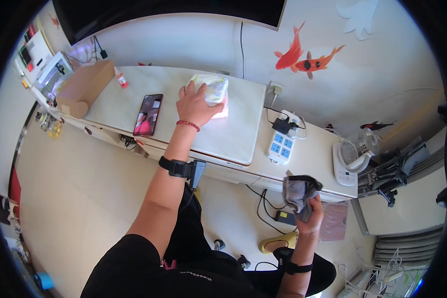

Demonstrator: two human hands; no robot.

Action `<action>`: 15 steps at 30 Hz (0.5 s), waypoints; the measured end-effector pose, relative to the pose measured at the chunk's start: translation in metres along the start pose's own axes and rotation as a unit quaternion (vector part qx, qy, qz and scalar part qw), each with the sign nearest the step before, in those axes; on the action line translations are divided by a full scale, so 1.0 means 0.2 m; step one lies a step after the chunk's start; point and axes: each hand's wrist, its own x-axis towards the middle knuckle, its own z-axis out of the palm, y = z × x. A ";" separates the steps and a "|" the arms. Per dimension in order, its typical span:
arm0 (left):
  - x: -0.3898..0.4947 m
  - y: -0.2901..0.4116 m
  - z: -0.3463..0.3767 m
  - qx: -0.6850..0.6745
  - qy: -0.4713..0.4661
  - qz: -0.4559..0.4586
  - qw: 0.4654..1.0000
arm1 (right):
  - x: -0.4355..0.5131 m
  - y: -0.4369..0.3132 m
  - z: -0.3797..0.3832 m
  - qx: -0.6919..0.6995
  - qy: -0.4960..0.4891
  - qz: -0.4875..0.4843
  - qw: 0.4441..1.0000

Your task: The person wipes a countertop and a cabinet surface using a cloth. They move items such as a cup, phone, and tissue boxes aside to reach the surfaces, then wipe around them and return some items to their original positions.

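Note:
My left hand [197, 104] is spread over a soft plastic-wrapped pack, seemingly of tissues [218, 89], on the white cabinet top [227, 141]. Its thumb reaches along the pack's near side, with the fingers over the left part. In my right hand [312, 216] is a crumpled grey cloth [300, 193] with a dark edge, held up just in front of the cabinet's lower right section. To the left of my left hand lies a smartphone [148, 114] with its screen lit. A white power strip [282, 143] with blue sockets lies beyond the cloth.
A cardboard box [87, 87] and a small bottle with red contents [121, 78] stand at the back left. A glass kettle on its white base [344, 164] occupies the right end. Black cables and a power adapter [285, 217] lie on the floor near a yellow slipper [277, 243].

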 end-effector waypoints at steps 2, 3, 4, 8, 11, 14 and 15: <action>0.00 -0.07 0.02 -0.008 0.019 0.015 1.000 | -0.04 -0.12 0.03 0.094 -0.023 0.059 0.994; 0.00 -0.12 0.03 -0.004 0.025 0.034 0.999 | -0.06 -0.14 0.05 0.122 -0.035 0.032 0.991; 0.00 -0.16 0.04 -0.003 0.028 0.058 0.998 | -0.07 -0.15 0.07 0.152 -0.060 0.021 0.986; 0.06 -0.25 0.03 -0.116 0.062 0.090 0.987 | -0.09 -0.10 0.17 0.172 -0.100 0.012 0.980; 0.11 -0.26 -0.11 -0.388 0.075 -0.001 0.919 | -0.12 -0.07 0.29 0.156 -0.099 0.031 0.982; 0.08 -0.21 -0.28 -0.673 0.063 -0.162 0.719 | -0.13 -0.08 0.44 0.147 -0.136 0.066 0.978; 0.06 -0.18 -0.33 -0.753 0.054 -0.180 0.630 | -0.13 -0.11 0.49 0.126 -0.127 0.062 0.982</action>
